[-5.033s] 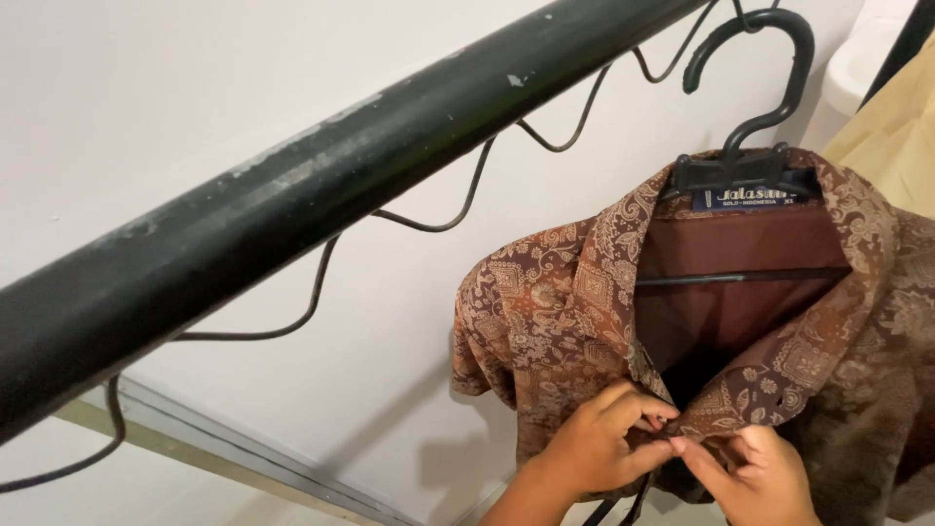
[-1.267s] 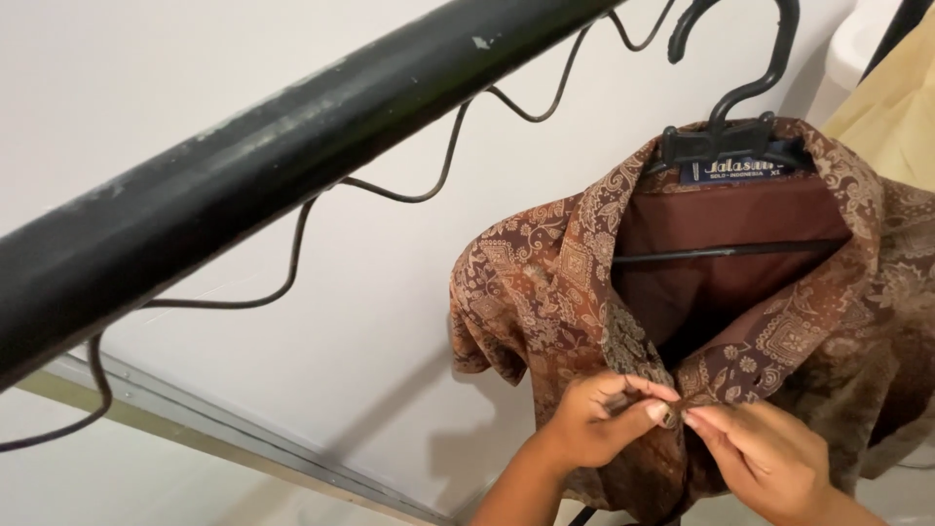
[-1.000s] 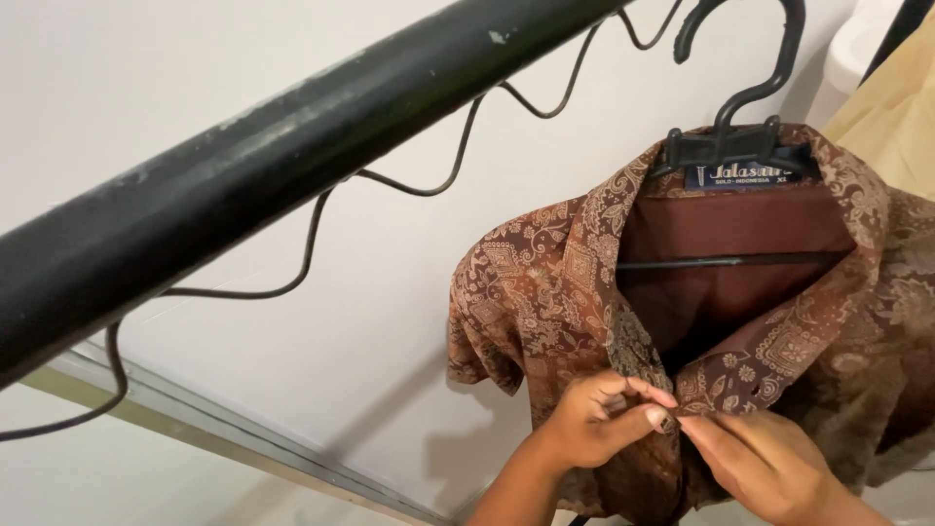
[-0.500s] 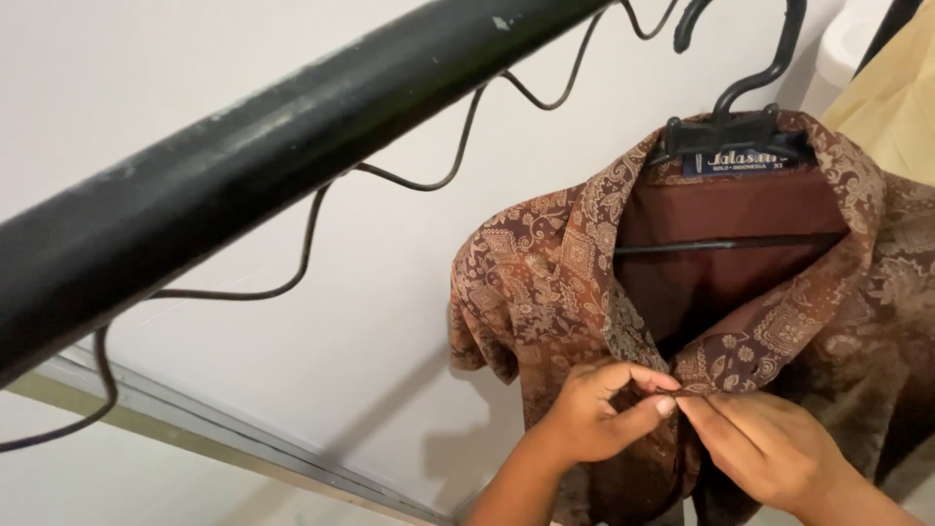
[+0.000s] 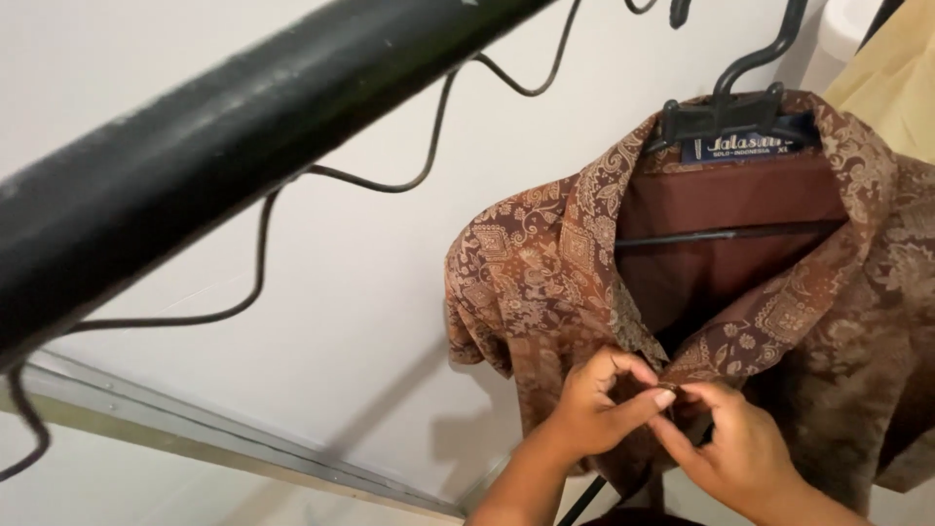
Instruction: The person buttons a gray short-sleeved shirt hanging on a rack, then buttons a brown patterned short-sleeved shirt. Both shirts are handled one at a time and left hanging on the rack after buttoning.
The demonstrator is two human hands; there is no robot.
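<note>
A brown patterned shirt [image 5: 545, 273] with a dark red lining hangs on a black plastic hanger [image 5: 730, 107] at the upper right. My left hand [image 5: 599, 409] pinches the shirt's left front edge just below the collar opening. My right hand [image 5: 726, 448] meets it from the right, fingertips gripping the other front edge. The two edges come together between my fingers. Any button there is hidden by my fingertips.
A thick black rail [image 5: 224, 136] crosses diagonally from lower left to top centre, with a wavy black wire [image 5: 390, 185] under it. A pale wall [image 5: 321, 321] lies behind. A tan garment [image 5: 901, 78] hangs at the far right. A metal strip [image 5: 195, 433] runs along the wall's base.
The view has tilted, so the rail and hanger sit higher in frame. Both hands stay at the shirt front; my right hand has curled more and dropped slightly.
</note>
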